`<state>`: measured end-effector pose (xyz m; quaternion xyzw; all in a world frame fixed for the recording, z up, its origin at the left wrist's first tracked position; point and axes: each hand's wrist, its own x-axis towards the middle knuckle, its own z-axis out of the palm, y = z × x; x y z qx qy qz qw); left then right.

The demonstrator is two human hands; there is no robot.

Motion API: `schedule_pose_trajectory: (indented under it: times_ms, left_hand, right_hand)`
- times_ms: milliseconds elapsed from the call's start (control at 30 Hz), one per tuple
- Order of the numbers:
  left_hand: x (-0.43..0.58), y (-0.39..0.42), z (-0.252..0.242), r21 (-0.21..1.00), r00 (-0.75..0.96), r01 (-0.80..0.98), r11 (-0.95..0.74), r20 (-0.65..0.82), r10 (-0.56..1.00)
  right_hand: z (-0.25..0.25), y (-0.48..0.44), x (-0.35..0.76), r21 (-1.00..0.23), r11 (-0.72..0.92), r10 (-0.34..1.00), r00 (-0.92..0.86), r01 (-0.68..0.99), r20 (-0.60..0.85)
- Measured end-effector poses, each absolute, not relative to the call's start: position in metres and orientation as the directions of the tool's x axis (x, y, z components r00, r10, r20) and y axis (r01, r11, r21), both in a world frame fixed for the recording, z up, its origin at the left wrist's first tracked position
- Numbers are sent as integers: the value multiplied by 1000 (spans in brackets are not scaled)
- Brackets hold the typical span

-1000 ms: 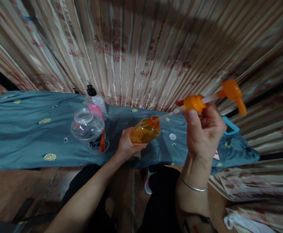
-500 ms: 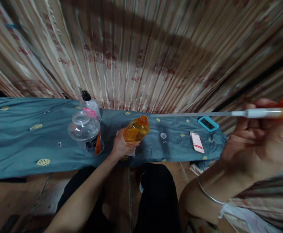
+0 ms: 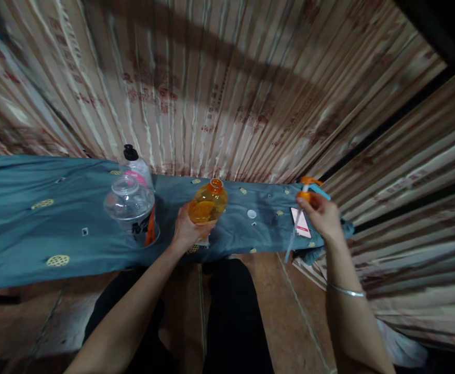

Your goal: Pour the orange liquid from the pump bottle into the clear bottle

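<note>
My left hand (image 3: 187, 228) is wrapped round an amber see-through bottle (image 3: 209, 203), its uncapped neck tilted up and slightly to the right. Liquid shows inside it. Off to the right, my right hand (image 3: 323, 212) pinches an orange pump head (image 3: 304, 196) by its collar, with the pale dip tube (image 3: 292, 240) hanging down past the phone. Left of the bottle stands a large clear plastic jar (image 3: 128, 208) with an open mouth and a black and orange label. Behind it is a clear bottle with a pink label and black pump (image 3: 137, 167).
A teal cloth (image 3: 95, 197) with yellow patterns covers the narrow table. A small clear round piece (image 3: 251, 214) lies right of the amber bottle. The phone (image 3: 301, 222) and a blue-framed device (image 3: 321, 191) are at the right end. A pleated curtain (image 3: 212, 78) hangs behind.
My right hand has moved away from the camera, down and to the left over the table's right end; the pump's tube has swung from level to hanging. My left hand still holds the bottle.
</note>
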<state>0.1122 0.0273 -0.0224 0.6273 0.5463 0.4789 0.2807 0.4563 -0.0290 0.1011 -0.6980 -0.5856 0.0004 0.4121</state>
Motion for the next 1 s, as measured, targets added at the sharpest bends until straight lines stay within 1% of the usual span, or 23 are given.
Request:
schedule_pose_trajectory:
  times_ms: [67,100,133,200,267,333,400,467,567,633,733,800,867,1000]
  left_hand:
    - [110,27,-21,879,-64,407,-249,299,952]
    - [109,27,-20,880,-69,404,-251,303,951]
    - [108,27,-19,880,-73,403,-252,305,949]
    - [106,26,-17,880,-85,404,-249,307,948]
    - [103,26,-14,878,-99,408,-249,314,944]
    - [101,26,-12,873,-115,412,-261,334,936]
    - [99,26,-10,870,-130,410,-273,352,927]
    - [97,25,-9,869,-130,409,-277,356,925]
    - [93,23,-9,865,-101,419,-275,346,933]
    - [90,21,-8,859,-92,431,-278,348,933]
    - [86,16,-7,851,-88,434,-295,366,927]
    - [83,10,-4,849,-64,428,-310,370,927]
    - [81,2,-1,848,-26,427,-314,358,933]
    - [76,-13,4,833,29,442,-332,357,934]
  right_hand:
    - [63,-11,458,-464,-177,904,330,868,271]
    - [46,-3,457,-396,-255,921,346,882,178]
    - [30,5,454,-327,-316,926,365,890,98]
    - [4,16,448,-210,-400,914,406,892,-15]
    - [-14,23,442,-121,-453,891,447,883,-76]
    - [-22,25,437,-61,-476,878,469,878,-102]
    - [-23,24,433,-26,-477,876,473,879,-95]
    - [-17,20,426,-17,-461,887,460,887,-52]
    - [-4,15,407,-69,-376,924,380,924,49]
    - [2,16,384,-148,-247,962,261,958,82]
    - [2,27,340,-286,16,999,-5,958,40]
    - [-5,37,310,-345,158,986,-164,925,10]
    - [-14,45,286,-367,253,962,-274,895,-4]
    - [-35,43,264,-370,413,902,-430,832,39]
